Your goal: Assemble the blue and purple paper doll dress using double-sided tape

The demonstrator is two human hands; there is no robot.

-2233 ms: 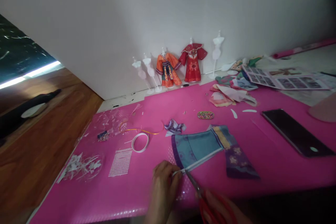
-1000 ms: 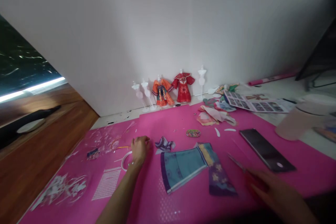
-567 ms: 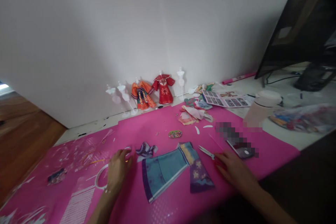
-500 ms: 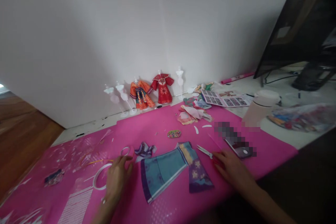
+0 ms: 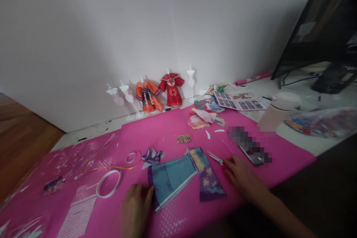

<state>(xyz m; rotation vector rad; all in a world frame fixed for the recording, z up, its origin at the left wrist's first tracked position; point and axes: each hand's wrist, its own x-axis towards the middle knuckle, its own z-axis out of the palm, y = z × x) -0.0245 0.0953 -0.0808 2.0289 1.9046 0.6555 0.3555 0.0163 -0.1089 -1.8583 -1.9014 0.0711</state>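
Observation:
Near the skirt's left end is my left hand point(image 5: 137, 206), its thumb apart from the curled fingers and its tip at the dark hem; nothing shows in it. The small teal doll skirt point(image 5: 174, 178) lies flat, with a purple hem and a white edge. A purple flowered piece with a yellow band point(image 5: 209, 182) spreads at its right end. On the right, my right hand point(image 5: 241, 176) has its fingers closed about the handles of small scissors point(image 5: 215, 157), which lie on the pink sheet with blades pointing up-left. The fingers largely hide the handles.
Rolls of white tape point(image 5: 120, 183) and a narrower tape point(image 5: 131, 157) lie left, near a purple cloth bundle point(image 5: 152, 156). Behind stand dressed mini mannequins point(image 5: 171, 89). A phone point(image 5: 249, 148), cup point(image 5: 275, 113), leaflet point(image 5: 240, 102) and monitor point(image 5: 315, 29) are right.
My left hand has moved from the tape rolls down and right to the skirt's hem. My right hand stays at the scissors. The view has shifted slightly.

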